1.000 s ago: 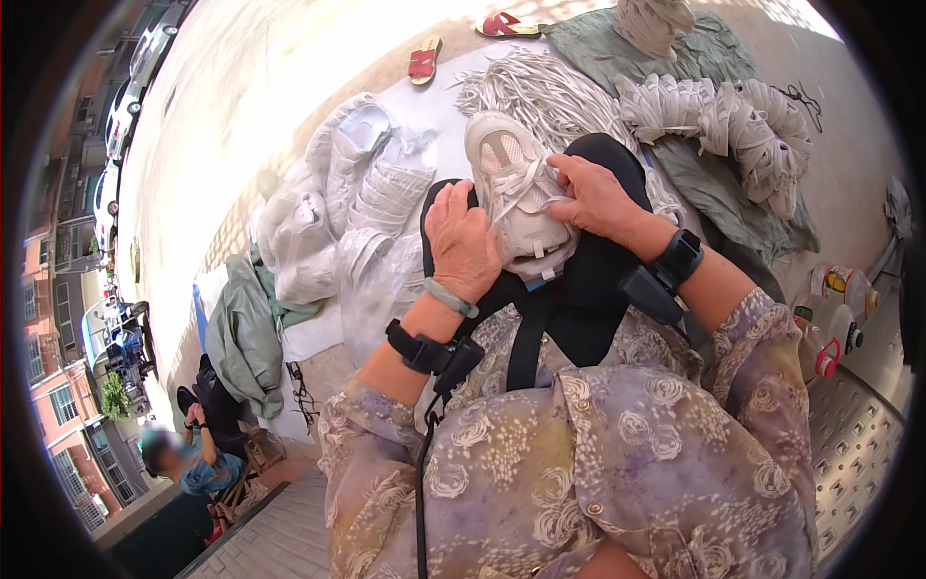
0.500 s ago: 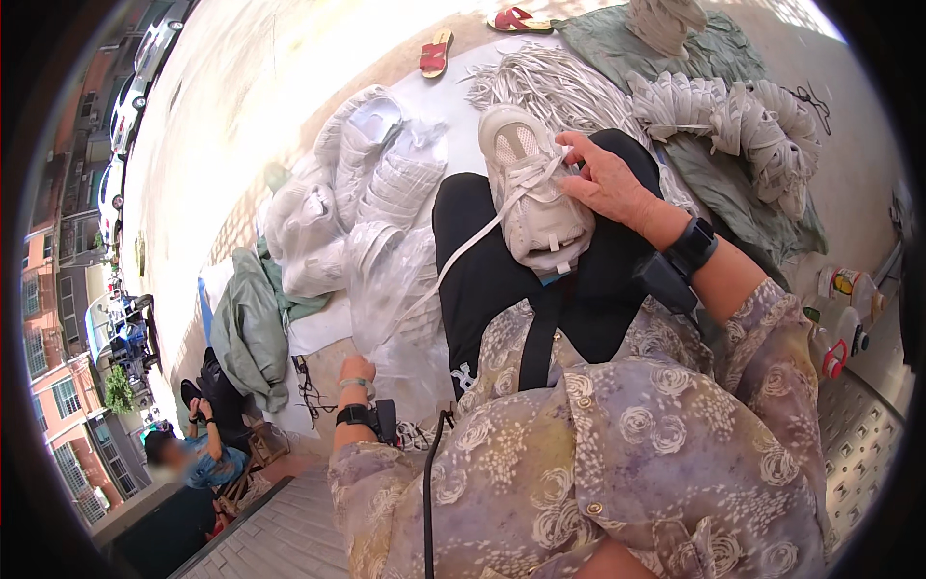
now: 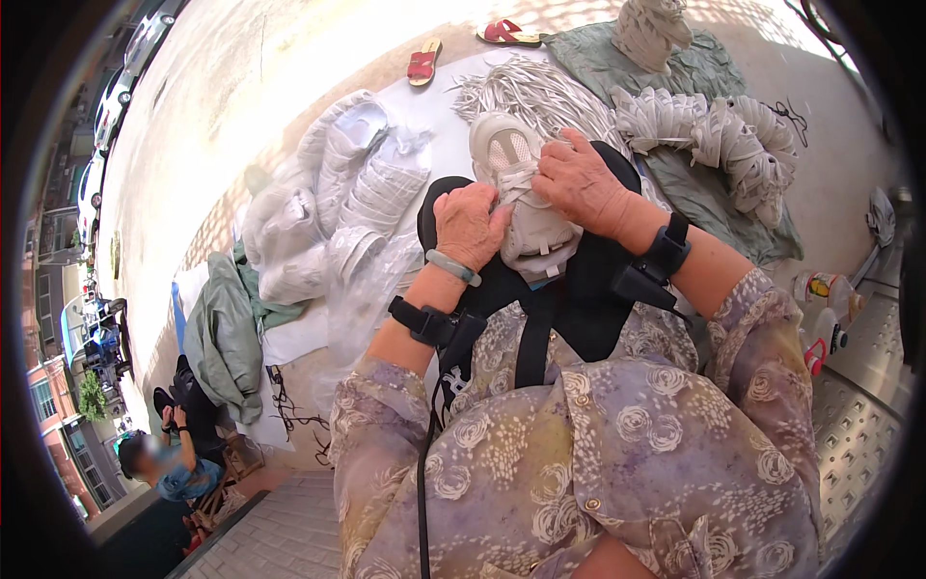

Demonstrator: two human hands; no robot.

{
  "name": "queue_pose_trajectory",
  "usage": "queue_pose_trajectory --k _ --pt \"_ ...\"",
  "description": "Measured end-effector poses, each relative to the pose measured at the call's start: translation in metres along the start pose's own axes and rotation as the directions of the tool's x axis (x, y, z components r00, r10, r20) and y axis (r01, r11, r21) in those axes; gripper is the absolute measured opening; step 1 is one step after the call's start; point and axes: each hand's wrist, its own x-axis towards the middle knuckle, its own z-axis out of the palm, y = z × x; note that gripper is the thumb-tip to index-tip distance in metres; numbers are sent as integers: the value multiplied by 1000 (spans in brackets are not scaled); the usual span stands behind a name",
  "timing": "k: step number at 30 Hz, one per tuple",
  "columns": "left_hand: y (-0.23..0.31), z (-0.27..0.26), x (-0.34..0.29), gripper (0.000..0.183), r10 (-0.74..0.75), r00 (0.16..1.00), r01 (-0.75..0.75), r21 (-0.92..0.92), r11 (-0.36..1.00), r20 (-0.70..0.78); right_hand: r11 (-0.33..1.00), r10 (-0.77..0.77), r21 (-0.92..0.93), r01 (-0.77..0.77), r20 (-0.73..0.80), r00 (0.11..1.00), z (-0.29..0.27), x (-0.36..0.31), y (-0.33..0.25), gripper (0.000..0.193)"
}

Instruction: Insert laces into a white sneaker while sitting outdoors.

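Note:
A white sneaker (image 3: 538, 234) rests on my lap between my thighs, its toe pointing away from me. Pale laces cross its upper. My left hand (image 3: 470, 229) is at the shoe's left side, fingers curled and pinched at the lacing. On the opposite side, my right hand (image 3: 583, 189) bends over the eyelets with its fingers closed on the shoelace (image 3: 521, 181). The fingers partly cover the lace ends and the middle of the lacing.
Beyond my knees lies a heap of white laces (image 3: 526, 92). Plastic-wrapped white shoes (image 3: 381, 183) are piled at left. Bundled pale shoe pieces (image 3: 719, 135) rest on a green cloth (image 3: 709, 193) at right. Red sandals (image 3: 422, 64) lie farther off. A person (image 3: 178, 463) sits at lower left.
My left hand has come up from the lower left to the shoe; the long lace end stretched that way no longer shows. My right hand has curled further over the lacing.

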Motion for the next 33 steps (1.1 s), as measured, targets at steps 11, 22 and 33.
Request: queue_pose_trajectory --k 11,22,33 --pt "10 7 2 18 -148 989 150 -87 985 29 872 316 420 -251 -93 944 4 8 -6 8" --pt "5 14 3 12 -252 961 270 -193 943 113 847 290 351 -400 325 900 -27 2 14 12" --pt "15 9 3 16 -250 961 269 -198 943 114 134 653 787 -602 386 651 24 5 9 20"
